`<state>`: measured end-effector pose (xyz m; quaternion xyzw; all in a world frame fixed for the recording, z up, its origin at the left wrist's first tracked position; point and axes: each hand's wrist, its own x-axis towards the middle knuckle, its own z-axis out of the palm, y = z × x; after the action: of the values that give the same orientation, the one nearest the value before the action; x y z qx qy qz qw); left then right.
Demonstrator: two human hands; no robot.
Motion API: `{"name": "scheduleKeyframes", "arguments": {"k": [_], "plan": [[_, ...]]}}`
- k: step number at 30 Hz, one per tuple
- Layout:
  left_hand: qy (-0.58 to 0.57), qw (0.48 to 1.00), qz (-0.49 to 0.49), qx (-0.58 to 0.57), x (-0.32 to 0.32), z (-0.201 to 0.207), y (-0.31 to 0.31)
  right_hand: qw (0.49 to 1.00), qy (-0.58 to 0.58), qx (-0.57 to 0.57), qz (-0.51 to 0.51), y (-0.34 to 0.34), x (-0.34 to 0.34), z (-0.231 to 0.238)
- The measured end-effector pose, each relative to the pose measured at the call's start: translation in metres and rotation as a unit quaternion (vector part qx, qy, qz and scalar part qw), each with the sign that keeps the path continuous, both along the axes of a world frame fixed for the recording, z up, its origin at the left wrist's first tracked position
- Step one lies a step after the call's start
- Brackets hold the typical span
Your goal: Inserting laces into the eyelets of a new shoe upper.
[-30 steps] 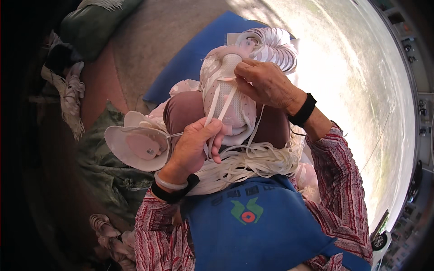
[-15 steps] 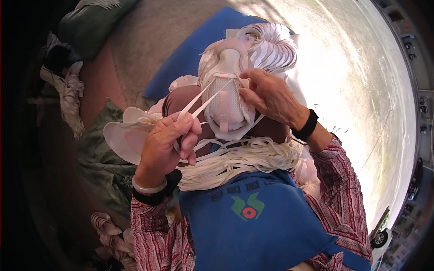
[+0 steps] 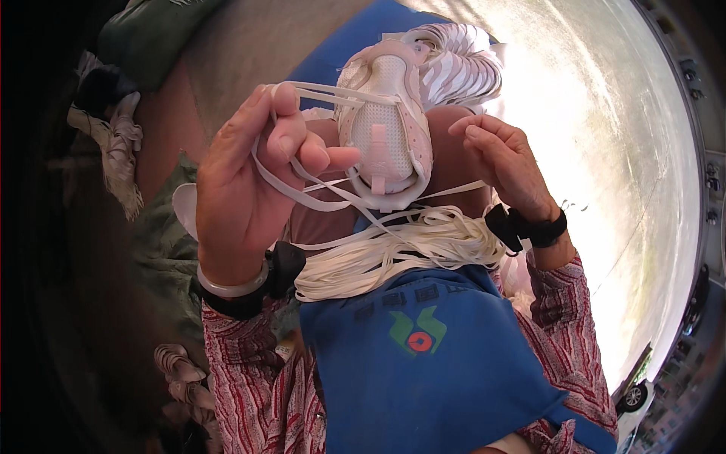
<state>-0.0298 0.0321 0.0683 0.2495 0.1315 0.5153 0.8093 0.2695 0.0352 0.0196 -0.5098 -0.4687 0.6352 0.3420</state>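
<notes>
A white and pale pink sneaker upper (image 3: 382, 113) rests between my knees, its padded heel end toward me. My left hand (image 3: 257, 163) is raised left of it, pinching a white shoelace (image 3: 333, 92) between thumb and forefinger. Two strands of that lace stretch from the pinch to the upper; more of it loops below the fingers. To the right of the upper, my right hand (image 3: 507, 155) hovers with curled fingers. A lace strand (image 3: 454, 189) runs behind that hand, and its inner side is hidden. A thick bundle of white laces (image 3: 401, 257) lies across my lap.
Behind the upper, a stack of similar pieces (image 3: 461, 68) sits on a blue surface (image 3: 325, 57). A blue apron (image 3: 431, 371) covers my lap. Dark green sacks (image 3: 155, 45) and heaped shoe parts (image 3: 181, 378) lie at left. A parked car (image 3: 634, 397) shows far right.
My left hand has moved up and turned, drawing the lace strands leftward from the upper. My right hand has come away from the upper to the right, fingers more curled.
</notes>
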Motion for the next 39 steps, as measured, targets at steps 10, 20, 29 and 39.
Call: {"name": "scheduleKeyframes", "arguments": {"k": [10,20,29,39], "plan": [[-0.069,0.995,-0.044,-0.057,-0.014,-0.002,-0.002,0.952,0.070,-0.119,0.274,-0.045,-0.010,0.014],[-0.084,0.990,-0.041,0.105,-0.037,0.021,0.005,0.972,0.151,-0.163,0.076,-0.067,-0.036,-0.013],[-0.056,0.993,-0.009,0.104,-0.056,0.032,-0.004,0.976,-0.048,0.104,0.185,-0.067,-0.046,-0.037],[0.102,0.978,0.069,0.167,-0.050,0.050,-0.016,0.961,-0.095,0.250,0.066,-0.032,-0.049,-0.001]]}}
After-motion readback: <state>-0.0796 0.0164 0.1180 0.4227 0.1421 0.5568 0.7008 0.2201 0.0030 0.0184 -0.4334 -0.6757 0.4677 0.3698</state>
